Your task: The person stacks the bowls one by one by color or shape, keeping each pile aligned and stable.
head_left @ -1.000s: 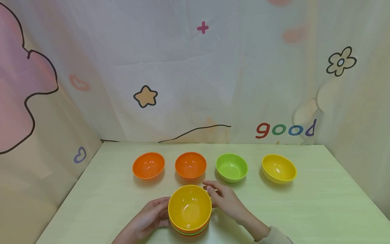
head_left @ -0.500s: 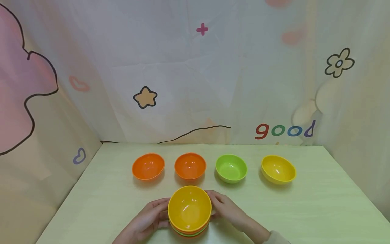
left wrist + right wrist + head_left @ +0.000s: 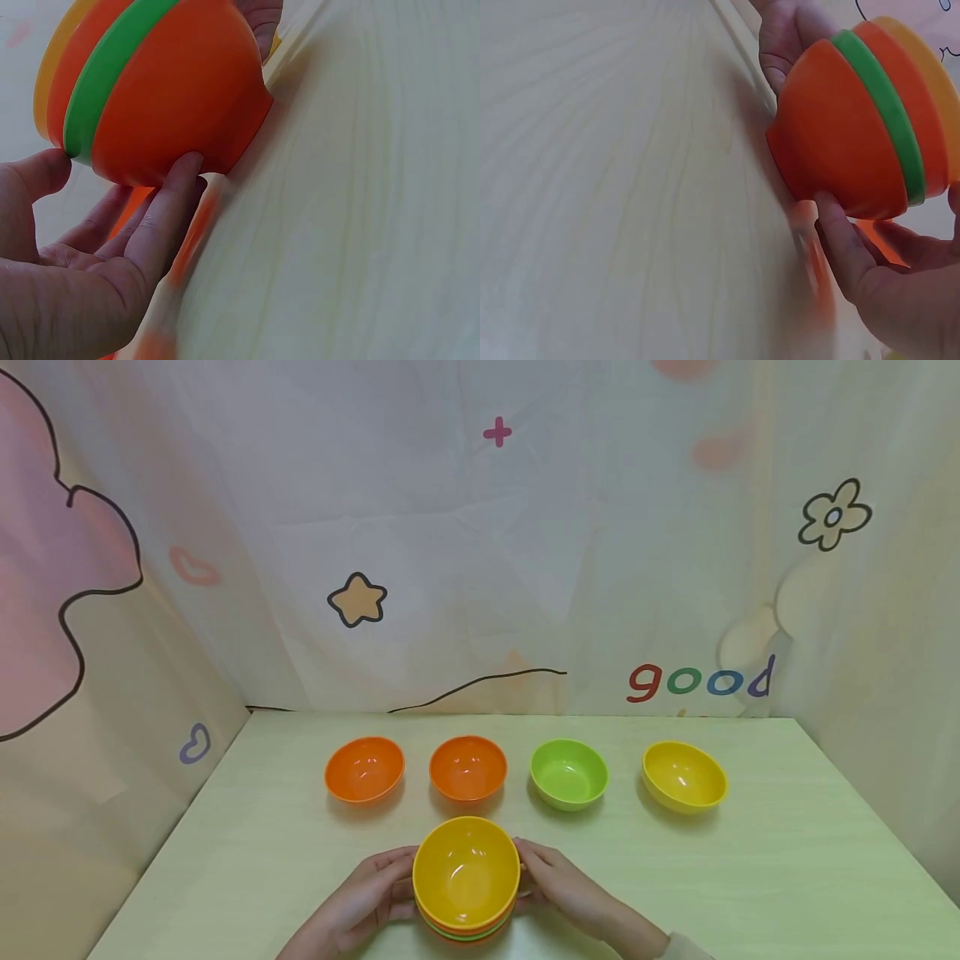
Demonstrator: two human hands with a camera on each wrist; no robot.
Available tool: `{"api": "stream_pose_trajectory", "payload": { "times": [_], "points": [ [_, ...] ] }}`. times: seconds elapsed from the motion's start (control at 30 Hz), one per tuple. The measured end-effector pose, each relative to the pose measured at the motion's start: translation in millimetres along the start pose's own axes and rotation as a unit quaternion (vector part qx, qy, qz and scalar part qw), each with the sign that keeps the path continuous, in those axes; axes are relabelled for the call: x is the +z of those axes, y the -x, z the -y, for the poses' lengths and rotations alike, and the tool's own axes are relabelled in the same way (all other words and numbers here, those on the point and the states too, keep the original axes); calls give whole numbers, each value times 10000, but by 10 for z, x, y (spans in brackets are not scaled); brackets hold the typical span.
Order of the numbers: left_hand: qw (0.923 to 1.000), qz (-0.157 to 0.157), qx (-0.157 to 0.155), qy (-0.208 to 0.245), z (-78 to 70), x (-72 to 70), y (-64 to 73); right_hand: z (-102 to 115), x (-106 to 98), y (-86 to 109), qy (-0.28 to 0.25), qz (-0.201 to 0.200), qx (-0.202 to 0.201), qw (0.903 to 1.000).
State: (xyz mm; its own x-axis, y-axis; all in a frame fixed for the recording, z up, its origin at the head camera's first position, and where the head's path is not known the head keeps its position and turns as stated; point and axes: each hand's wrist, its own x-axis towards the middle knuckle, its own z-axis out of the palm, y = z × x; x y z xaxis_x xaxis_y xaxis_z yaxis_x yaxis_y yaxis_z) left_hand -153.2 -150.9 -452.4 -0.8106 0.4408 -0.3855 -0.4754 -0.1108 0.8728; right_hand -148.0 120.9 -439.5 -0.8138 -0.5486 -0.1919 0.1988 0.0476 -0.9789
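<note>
A stack of nested bowls stands at the table's front middle. Its top is a yellow bowl (image 3: 467, 872); below come an orange bowl, a thin green bowl rim (image 3: 112, 79) and an orange bottom bowl (image 3: 832, 135). From the left, my left hand (image 3: 373, 889) holds the stack, thumb at the green rim and fingers against the bottom bowl's side in the left wrist view. My right hand (image 3: 562, 889) grips the opposite side, its fingertips on the bottom bowl's wall. In the head view the stack partly hides the fingertips of both hands.
Behind the stack runs a row of single bowls: a left orange bowl (image 3: 365, 770), a second orange bowl (image 3: 468, 768), a green bowl (image 3: 569, 774) and a yellow bowl (image 3: 684, 777) at the right. A printed curtain (image 3: 450, 568) rises at the table's (image 3: 787, 860) back edge.
My right hand has come in from the upper right of the stack, moved down along its side and taken hold. The left hand and the bowls look unmoved.
</note>
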Motion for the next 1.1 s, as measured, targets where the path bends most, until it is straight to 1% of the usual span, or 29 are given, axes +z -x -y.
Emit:
{"api": "stream_pose_trajectory", "payload": {
  "times": [0.2,0.47,0.7,1.1],
  "points": [
    [10000,-2,2,42,-4,9,11,-19,-8,8,-349,193,138,9991],
    [10000,8,5,85,2,8,10,-21,-4,22,-623,260,264,9974],
    [10000,-6,4,54,0,8,-5,-40,-1,28,-670,204,240,9973],
    [10000,-50,76,-38,-10,7,9,-40,10,24,-698,139,272,9971]
  ]
}}
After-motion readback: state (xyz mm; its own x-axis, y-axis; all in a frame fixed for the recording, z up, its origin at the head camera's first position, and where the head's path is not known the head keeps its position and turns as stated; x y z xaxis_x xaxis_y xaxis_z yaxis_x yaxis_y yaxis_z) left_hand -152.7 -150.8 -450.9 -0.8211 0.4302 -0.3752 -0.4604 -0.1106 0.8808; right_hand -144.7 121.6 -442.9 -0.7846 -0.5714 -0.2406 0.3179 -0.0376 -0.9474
